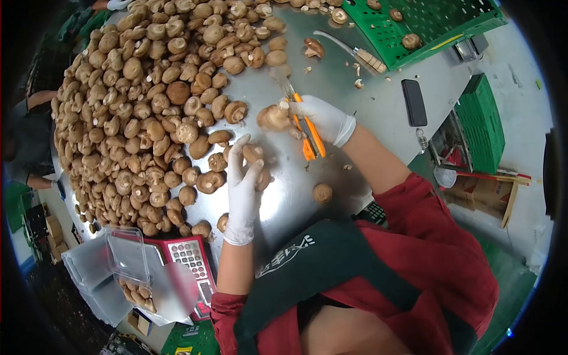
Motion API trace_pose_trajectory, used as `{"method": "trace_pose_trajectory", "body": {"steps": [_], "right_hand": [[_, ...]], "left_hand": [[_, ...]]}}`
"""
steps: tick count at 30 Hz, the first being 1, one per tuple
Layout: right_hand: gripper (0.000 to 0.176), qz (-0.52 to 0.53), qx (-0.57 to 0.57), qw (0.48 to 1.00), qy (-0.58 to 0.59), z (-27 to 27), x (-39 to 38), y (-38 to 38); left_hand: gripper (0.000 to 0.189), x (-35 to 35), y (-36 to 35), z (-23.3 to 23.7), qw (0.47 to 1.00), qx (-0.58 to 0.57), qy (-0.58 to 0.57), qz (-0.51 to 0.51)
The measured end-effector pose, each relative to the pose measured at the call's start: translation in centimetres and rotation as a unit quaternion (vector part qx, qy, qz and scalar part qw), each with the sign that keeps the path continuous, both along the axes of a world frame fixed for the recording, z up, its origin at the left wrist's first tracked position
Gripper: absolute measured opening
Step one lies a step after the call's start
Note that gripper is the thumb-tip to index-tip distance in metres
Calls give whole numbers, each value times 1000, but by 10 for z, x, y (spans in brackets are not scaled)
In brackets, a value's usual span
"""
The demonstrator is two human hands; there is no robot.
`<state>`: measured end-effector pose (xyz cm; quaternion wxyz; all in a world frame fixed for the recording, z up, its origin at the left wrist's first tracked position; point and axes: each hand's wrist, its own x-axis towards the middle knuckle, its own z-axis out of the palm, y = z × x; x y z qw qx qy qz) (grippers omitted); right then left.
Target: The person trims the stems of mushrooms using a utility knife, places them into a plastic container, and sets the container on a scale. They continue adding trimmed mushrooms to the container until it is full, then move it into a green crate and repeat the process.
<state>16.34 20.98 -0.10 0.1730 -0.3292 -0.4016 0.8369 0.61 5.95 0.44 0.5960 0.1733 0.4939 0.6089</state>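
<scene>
My left hand (241, 189), in a white glove, is closed around brown mushrooms; one mushroom (253, 153) shows between thumb and fingers, another just below it. To its right, my gloved right hand (325, 118) grips an orange utility knife (316, 139), its metal blade pointing up and away from me. Its fingers are also at a thick-stemmed mushroom (274, 118), beside the knife. Part of the grip is hidden. A large heap of mushrooms (136, 118) covers the left and far side of the metal table (284, 204).
A wooden-handled curved knife (370, 60) lies beside a green crate (438, 44). A phone (413, 103) rests at the right edge. A loose mushroom (322, 193) lies near me. A red-edged scale (188, 254) and plastic boxes (127, 260) stand front left. Another person's arm (41, 99) is at the far left.
</scene>
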Motion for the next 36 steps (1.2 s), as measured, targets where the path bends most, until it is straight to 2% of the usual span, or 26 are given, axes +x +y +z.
{"method": "trace_pose_trajectory", "body": {"steps": [1, 3, 5, 6, 10, 13, 16, 17, 18, 19, 21, 24, 26, 27, 29, 30, 31, 32, 33, 34, 35, 36], "right_hand": [[38, 4, -3, 1000, -5, 5, -3, -8], [35, 12, 62, 997, -45, 7, -11, -24], [33, 8, 146, 986, -82, 13, -19, -43], [34, -3, 143, 987, -69, 21, -24, -53], [38, -31, 69, 994, -80, 45, -34, -79], [39, 40, 66, 994, -71, 53, -35, -89], [36, 78, 63, 989, -105, 63, -42, -97], [35, 87, 88, 988, -93, 65, -44, -101], [33, 97, 114, 986, -79, 66, -46, -105], [33, 107, 138, 982, -65, 66, -49, -109], [28, 118, 120, 984, -53, 65, -51, -113], [25, 153, 125, 979, -40, 67, -52, -117], [27, 159, 83, 984, -18, 63, -60, -117], [29, 193, 97, 976, 3, 68, -69, -114], [26, 158, 101, 982, 32, 71, -98, -122], [25, 200, 141, 970, 13, 86, -118, -128], [24, 233, 184, 955, -7, 101, -136, -135], [24, 258, 198, 946, -9, 106, -158, -146], [25, 279, 212, 937, -14, 111, -182, -159], [26, 311, 228, 921, 50, 110, -208, -172], [28, 341, 237, 902, 117, 109, -233, -186], [29, 339, 262, 896, 116, 108, -255, -202]], "left_hand": [[54, 1, 1, 11, 999, -5, 40, -4], [55, 0, -3, 18, 986, 23, 158, -42], [56, -1, -12, -2, 957, 87, 273, -43], [53, -3, -16, -7, 952, 82, 293, -32], [48, -6, -39, -9, 968, 57, 243, 0], [56, -10, -61, -6, 983, 12, 180, 24], [55, -11, -78, -5, 978, 23, 203, 42], [55, -12, -83, -4, 975, 27, 215, 47], [51, -12, -86, -1, 944, 40, 324, 54], [50, -12, -89, 5, 927, 39, 368, 66], [48, -10, -93, 17, 886, 36, 453, 89], [47, -8, -98, 11, 867, 90, 479, 100], [47, -20, -113, 19, 843, 82, 521, 109], [46, -27, -126, 29, 843, 73, 517, 132], [45, -50, -161, 46, 859, 11, 482, 171], [44, -61, -181, 54, 845, -19, 482, 231], [43, -77, -200, 67, 797, -43, 535, 278], [40, -89, -217, 87, 789, -90, 484, 369], [38, -119, -242, 83, 717, -67, 555, 417], [37, -131, -252, 117, 748, -54, 437, 496], [36, -164, -278, 114, 636, -69, 571, 513], [36, -175, -285, 129, 634, -27, 532, 560]]}}
